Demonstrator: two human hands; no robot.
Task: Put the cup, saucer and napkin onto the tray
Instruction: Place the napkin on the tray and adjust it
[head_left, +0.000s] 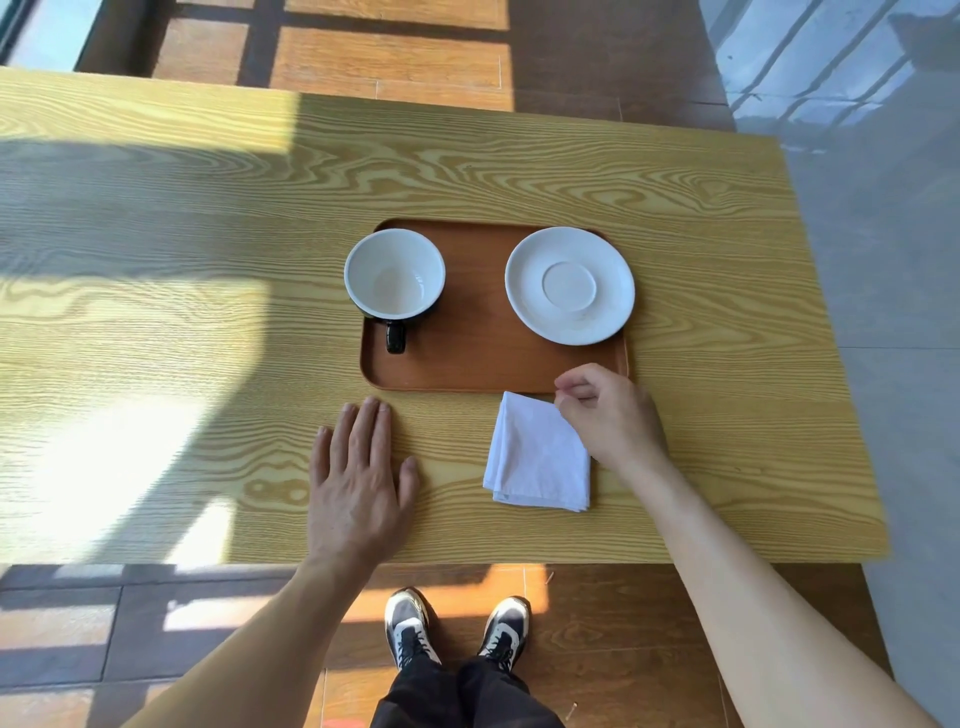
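A brown wooden tray (467, 364) lies in the middle of the table. On its left part stands a cup (394, 275), white inside and black outside, its handle pointing toward me. A white saucer (570, 285) rests on the tray's right part, overlapping the right rim. A folded white napkin (537, 457) lies on the table just in front of the tray. My right hand (608, 415) pinches the napkin's far right corner. My left hand (358, 478) lies flat on the table, fingers spread, in front of the tray's left end.
The yellow wood-grain table (182, 312) has its near edge just above my shoes (457, 629). Sun patches fall on its left side. Brown floor boards lie beyond the far edge and grey floor to the right.
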